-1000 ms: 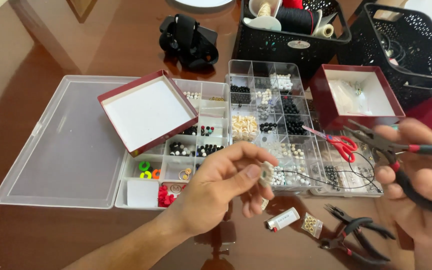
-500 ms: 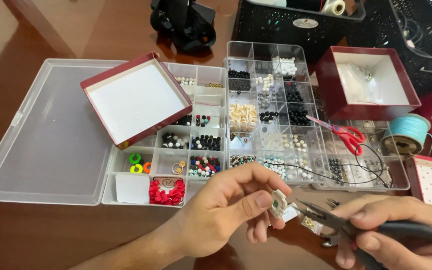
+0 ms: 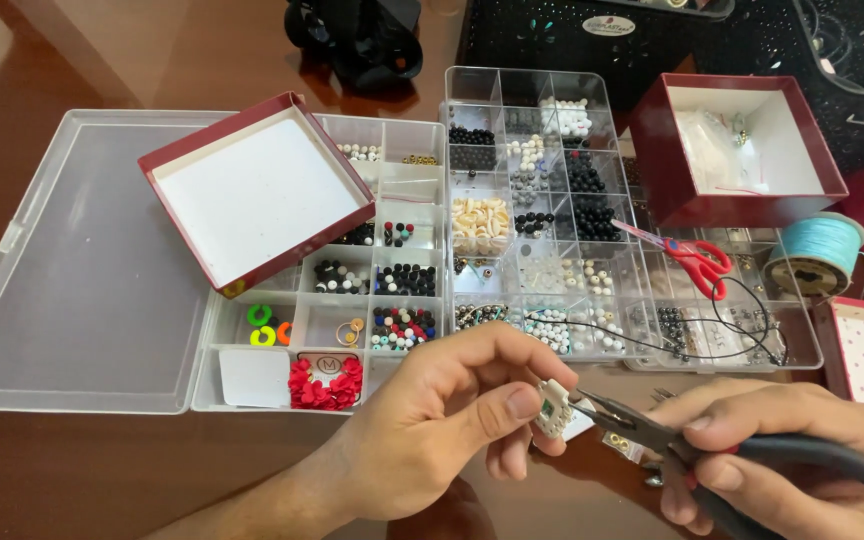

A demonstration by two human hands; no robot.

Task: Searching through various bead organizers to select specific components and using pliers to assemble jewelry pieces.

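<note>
Oval white label (image 3: 609, 25) on black basket (image 3: 552, 50), top centre

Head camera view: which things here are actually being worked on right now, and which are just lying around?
In use:
left hand pinching a small white piece
right hand gripping pliers, tips at that piece

Lying about:
bead organiser trays
red scissors
turquoise thread spool
red box lid
open red box
black cord

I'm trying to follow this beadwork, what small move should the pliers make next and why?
Probably a gentle squeeze: the pliers in the right hand already have their tips at the edge of the small white piece pinched in the left hand, so closing them would grip it.
</note>
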